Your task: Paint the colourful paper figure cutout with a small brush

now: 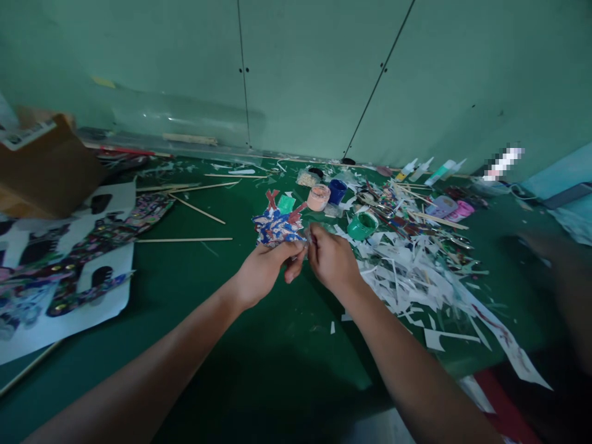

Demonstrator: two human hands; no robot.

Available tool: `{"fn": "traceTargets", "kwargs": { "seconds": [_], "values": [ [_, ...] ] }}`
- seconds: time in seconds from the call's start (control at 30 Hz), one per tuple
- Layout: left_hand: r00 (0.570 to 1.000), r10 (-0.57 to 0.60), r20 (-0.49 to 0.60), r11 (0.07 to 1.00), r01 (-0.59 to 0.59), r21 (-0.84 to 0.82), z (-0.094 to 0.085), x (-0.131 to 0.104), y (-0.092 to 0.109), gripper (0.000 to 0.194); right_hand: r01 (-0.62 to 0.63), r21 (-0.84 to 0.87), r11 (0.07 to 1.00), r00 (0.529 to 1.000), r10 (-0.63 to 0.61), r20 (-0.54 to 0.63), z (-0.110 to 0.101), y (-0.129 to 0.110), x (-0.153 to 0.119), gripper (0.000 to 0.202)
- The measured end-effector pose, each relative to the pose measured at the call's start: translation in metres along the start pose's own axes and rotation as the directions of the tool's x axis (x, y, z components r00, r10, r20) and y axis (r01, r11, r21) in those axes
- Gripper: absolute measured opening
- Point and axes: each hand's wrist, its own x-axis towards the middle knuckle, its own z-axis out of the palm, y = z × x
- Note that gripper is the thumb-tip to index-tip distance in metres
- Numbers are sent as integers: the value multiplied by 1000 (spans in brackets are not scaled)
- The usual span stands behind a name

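Note:
A patterned blue, white and reddish-brown cut-out piece (277, 227) is at the middle of the view, with a small green patch beside its upper part. My left hand (272, 265) is closed on its lower right edge, thumb on top. Close beside it, my right hand (330, 256) is pinched, its fingertips near the right edge of the piece; what they hold is too small to make out. Just beyond the hands stand a pot of peach paint (319, 197), a dark blue pot (337, 191) and a green pot (363, 226).
White paper scraps (402, 277) are heaped at the right, with glue bottles (439, 172) behind. Wooden sticks (185, 239) and a sheet with patterned pieces (111, 299) lie left, near a cardboard box (46, 169). A person's blurred arm (564, 277) is at the far right.

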Motion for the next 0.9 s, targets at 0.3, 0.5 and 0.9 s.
{"fn": "traceTargets", "kwargs": {
  "seconds": [0.3,0.5,0.9],
  "values": [
    [995,17,94,997,-24,74,7,-1,-6,33,-119,104,988,987,129,-100,4,11,4,25],
    [1000,17,22,998,-19,56,5,1,-5,26,-78,657,750,969,211,-126,6,24,12,27],
    [981,85,-173,996,-84,10,-4,10,-9,21,-140,976,-170,957,231,177,-7,22,16,53]
  ]
}}
